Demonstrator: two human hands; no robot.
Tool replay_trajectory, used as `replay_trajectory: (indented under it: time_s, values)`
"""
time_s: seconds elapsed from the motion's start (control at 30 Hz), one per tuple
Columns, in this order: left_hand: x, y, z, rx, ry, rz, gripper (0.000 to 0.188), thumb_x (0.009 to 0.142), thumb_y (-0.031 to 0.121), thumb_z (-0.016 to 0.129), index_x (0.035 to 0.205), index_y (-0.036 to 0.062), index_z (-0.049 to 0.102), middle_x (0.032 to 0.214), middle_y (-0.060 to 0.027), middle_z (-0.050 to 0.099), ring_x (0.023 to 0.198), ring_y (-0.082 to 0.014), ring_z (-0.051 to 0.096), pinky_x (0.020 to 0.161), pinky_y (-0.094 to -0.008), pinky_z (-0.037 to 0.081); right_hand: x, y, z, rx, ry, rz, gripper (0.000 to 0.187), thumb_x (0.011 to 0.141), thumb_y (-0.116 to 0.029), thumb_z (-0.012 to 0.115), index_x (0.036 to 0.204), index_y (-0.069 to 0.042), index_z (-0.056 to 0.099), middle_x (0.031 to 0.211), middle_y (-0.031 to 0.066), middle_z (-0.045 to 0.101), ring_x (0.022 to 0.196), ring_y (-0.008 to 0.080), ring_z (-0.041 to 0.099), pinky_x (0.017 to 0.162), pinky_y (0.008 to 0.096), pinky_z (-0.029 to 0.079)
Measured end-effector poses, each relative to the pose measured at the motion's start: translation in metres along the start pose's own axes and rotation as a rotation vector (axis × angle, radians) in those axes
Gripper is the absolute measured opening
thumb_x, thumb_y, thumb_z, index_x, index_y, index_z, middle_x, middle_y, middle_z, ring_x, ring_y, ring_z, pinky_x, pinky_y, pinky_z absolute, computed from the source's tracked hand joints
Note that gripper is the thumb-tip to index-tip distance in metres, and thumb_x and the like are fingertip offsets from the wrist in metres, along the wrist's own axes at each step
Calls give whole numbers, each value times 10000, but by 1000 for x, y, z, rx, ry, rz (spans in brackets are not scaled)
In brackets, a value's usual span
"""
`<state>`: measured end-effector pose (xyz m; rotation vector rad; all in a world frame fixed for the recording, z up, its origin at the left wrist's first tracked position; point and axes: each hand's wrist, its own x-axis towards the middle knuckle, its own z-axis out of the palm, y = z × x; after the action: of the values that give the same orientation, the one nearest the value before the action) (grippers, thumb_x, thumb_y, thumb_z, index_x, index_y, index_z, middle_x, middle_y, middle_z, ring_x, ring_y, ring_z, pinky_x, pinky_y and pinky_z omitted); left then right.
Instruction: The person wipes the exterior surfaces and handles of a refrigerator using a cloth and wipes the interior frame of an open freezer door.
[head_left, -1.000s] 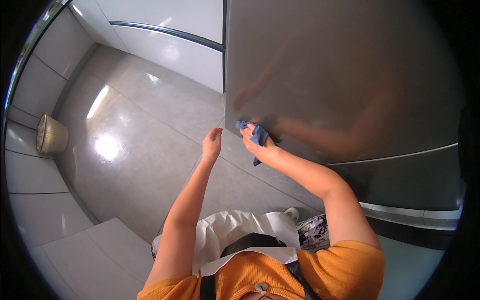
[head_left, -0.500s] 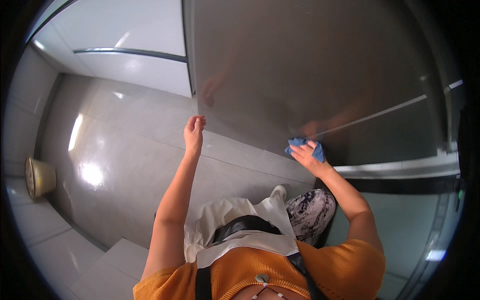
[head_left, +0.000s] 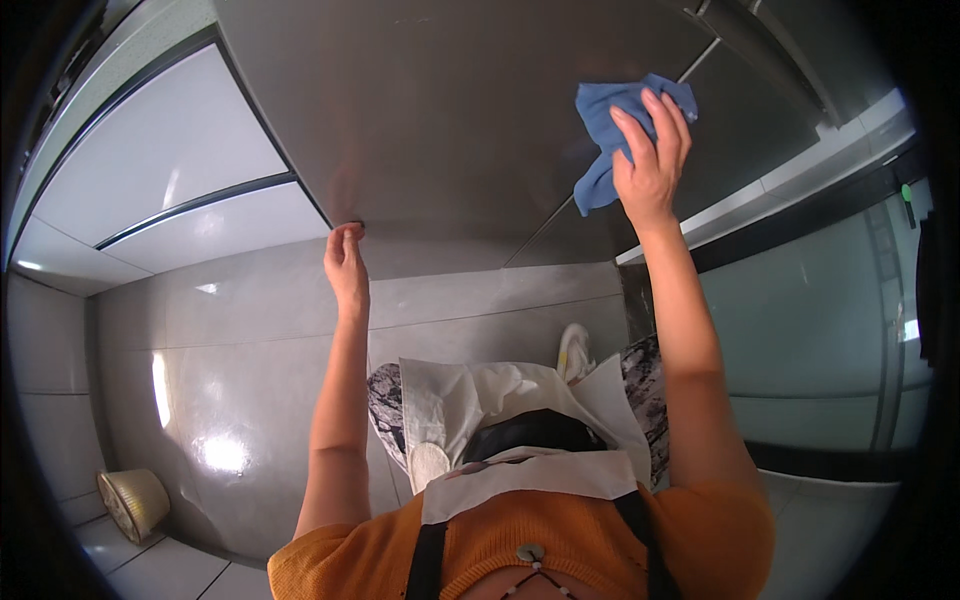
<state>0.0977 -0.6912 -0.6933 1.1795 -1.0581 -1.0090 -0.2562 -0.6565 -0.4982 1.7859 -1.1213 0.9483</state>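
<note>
My right hand (head_left: 652,185) has its fingers bent over a blue cloth (head_left: 605,108), which lies against a large dark grey, glossy upright panel (head_left: 450,120). A thin seam in the panel passes behind the cloth. Beside the panel's lower left corner is my left hand (head_left: 346,268), its fingers curled together and the fingertips at the panel surface. No object shows in that hand, though its palm side is partly hidden.
White drawer fronts (head_left: 160,150) stand left of the panel. A long handle-like bar (head_left: 775,55) runs at its upper right. A pale glass panel (head_left: 810,310) is at the right. On the grey tiled floor (head_left: 270,370), a cream bin (head_left: 135,503) stands at lower left.
My right hand has carried the cloth up the panel from its lower edge, and more of the cloth shows. My left hand has shifted slightly left to the panel's corner. The whole view has turned.
</note>
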Motion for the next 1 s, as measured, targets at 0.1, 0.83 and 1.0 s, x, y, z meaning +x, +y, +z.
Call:
replay_trajectory:
  time_s: [0.1, 0.83, 1.0]
  values:
    - [-10, 17, 10, -22, -24, -33, 210, 953, 192, 500, 969, 11, 606, 922, -44, 616, 891, -136, 573, 855, -284, 439, 7, -2, -8, 59, -37, 54, 485, 717, -28, 609, 1175, -184, 583, 1307, 92, 468, 1207, 327, 418, 1005, 428, 317]
    - [-32, 93, 83, 254, 61, 202, 134, 934, 53, 475, 992, 11, 588, 959, -44, 579, 911, -147, 553, 790, -265, 442, -82, -15, 48, 520, -314, -279, 160, 762, -144, 631, 917, -156, 668, 1141, 22, 590, 1150, 179, 488, 921, 371, 387]
    - [-3, 189, 154, 554, 74, 904, 173, 867, -3, 518, 1013, 33, 603, 1098, -97, 563, 1030, -248, 526, 878, -337, 424, 43, 57, 2, 343, 142, -63, 331, 712, -7, 613, 1010, -149, 647, 1169, 41, 568, 1128, 244, 509, 895, 381, 402]
